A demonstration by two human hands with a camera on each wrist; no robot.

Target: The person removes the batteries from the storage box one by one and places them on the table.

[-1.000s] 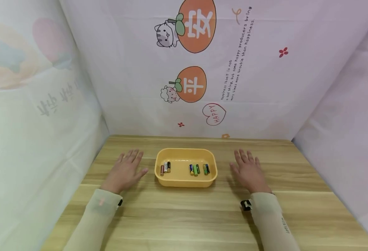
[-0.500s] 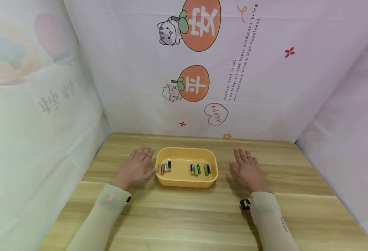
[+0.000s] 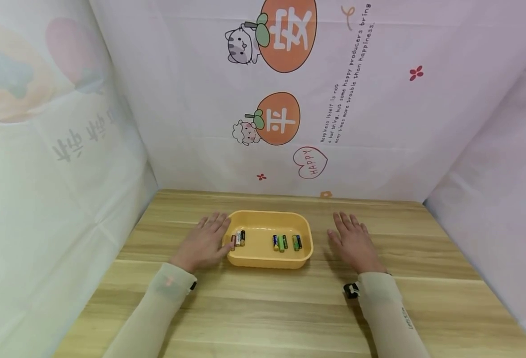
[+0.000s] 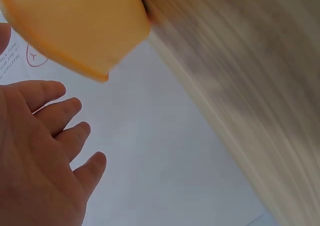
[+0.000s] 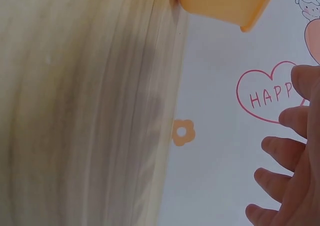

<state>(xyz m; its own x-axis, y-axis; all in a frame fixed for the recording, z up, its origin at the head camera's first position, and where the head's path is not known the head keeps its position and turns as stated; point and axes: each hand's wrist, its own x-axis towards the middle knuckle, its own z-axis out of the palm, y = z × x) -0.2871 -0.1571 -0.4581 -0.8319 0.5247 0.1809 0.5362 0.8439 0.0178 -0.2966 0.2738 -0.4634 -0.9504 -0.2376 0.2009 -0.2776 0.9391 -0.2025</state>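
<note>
A yellow plastic basin stands on the wooden table with several small batteries lying in it. At its left end lie a red battery, a white battery and a black battery. Green and blue ones, including a bright green battery, lie toward its right end. My left hand hovers at the basin's left rim, thumb over the edge, partly hiding the red battery. The left wrist view shows its relaxed fingers apart from the basin. My right hand is right of the basin, fingers extended, holding nothing.
The wooden table reaches back to a white printed cloth hung behind it. More pale cloth hangs along the left and right sides. A black wrist strap shows at the right sleeve.
My left hand has moved right, from the bare table beside the basin to its left rim. The right hand has stayed in nearly the same place. The head view has shifted slightly.
</note>
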